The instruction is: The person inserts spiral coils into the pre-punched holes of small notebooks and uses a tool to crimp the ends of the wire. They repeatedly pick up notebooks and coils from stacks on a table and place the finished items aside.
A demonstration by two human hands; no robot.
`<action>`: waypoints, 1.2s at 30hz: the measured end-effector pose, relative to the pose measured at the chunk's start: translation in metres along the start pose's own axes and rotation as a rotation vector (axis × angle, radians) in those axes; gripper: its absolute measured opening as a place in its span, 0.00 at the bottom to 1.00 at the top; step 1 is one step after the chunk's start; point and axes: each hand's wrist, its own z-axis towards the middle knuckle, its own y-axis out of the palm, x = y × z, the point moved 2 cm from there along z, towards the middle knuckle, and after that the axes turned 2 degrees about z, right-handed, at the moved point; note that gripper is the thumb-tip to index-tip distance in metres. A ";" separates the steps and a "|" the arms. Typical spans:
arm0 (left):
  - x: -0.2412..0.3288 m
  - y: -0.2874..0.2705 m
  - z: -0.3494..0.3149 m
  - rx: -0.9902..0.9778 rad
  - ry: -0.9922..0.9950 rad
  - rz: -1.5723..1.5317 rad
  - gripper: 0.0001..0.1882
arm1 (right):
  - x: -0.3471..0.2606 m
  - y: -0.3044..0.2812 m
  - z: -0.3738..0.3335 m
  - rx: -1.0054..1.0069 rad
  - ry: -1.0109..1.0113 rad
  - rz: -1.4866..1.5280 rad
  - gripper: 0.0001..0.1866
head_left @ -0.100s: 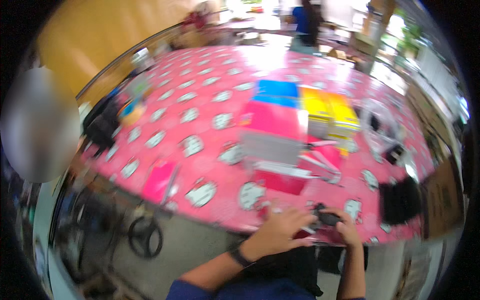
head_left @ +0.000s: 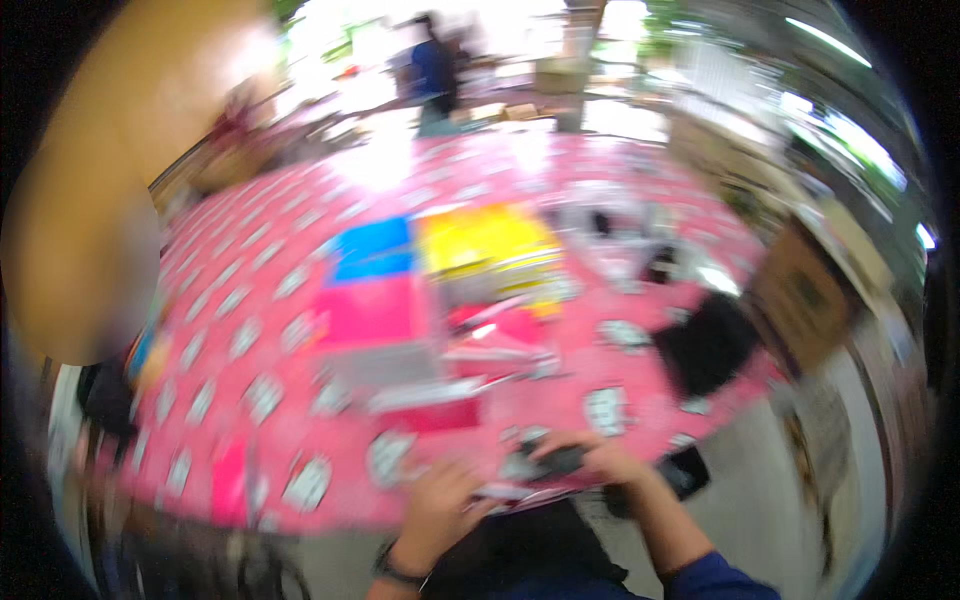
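The picture is heavily blurred by motion. My left hand (head_left: 440,510) rests at the near edge of a pink patterned table (head_left: 250,330), fingers curled over pale papers; a dark band sits on that wrist. My right hand (head_left: 600,462) lies beside it on a small dark object (head_left: 555,463); whether the fingers grip it I cannot tell. Just beyond the hands lie a red sheet (head_left: 440,415) and white strips.
Stacks of coloured paper stand mid-table: blue (head_left: 372,250), yellow (head_left: 485,240), pink (head_left: 370,312). A black item (head_left: 705,345) lies at the right, a brown box (head_left: 800,295) past the table edge. A person (head_left: 435,70) stands far back. A blurred shape fills the left.
The whole view has swung, shifting the table and stacks leftward and closer. Both hands stay together at the near table edge around the dark object.
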 end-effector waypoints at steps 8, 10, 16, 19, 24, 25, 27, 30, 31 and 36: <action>-0.032 -0.097 -0.016 -0.081 0.119 0.645 0.21 | 0.030 0.076 0.151 -0.151 -0.597 -0.040 0.23; -0.032 -0.053 -0.028 -0.028 0.059 0.466 0.21 | 0.029 0.069 0.112 -0.334 -0.499 -0.044 0.23; -0.033 -0.042 -0.023 0.090 -0.032 0.448 0.30 | 0.032 0.055 0.116 -0.383 -0.428 0.135 0.26; -0.031 -0.040 -0.021 0.110 0.001 0.485 0.34 | 0.033 0.046 0.123 -0.128 -0.352 -0.277 0.25; -0.041 -0.034 -0.035 0.130 -0.132 0.390 0.41 | 0.020 0.051 0.118 -0.243 -0.398 -0.161 0.24; -0.040 -0.034 -0.032 0.158 -0.051 0.520 0.43 | 0.023 0.043 0.122 -0.097 -0.308 -0.396 0.24; -0.032 -0.034 -0.035 0.351 -0.132 0.370 0.45 | 0.020 0.043 0.117 -0.176 -0.386 -0.210 0.24; -0.032 -0.035 -0.034 0.604 -0.132 0.126 0.42 | 0.023 0.059 0.119 -0.294 -0.486 -0.031 0.23; -0.061 -0.034 -0.054 0.524 -0.347 -0.017 0.38 | 0.024 0.064 0.120 -0.340 -0.502 -0.062 0.23; -0.068 -0.027 -0.053 0.378 -0.490 -0.237 0.21 | 0.017 0.065 0.121 -0.361 -0.482 -0.072 0.23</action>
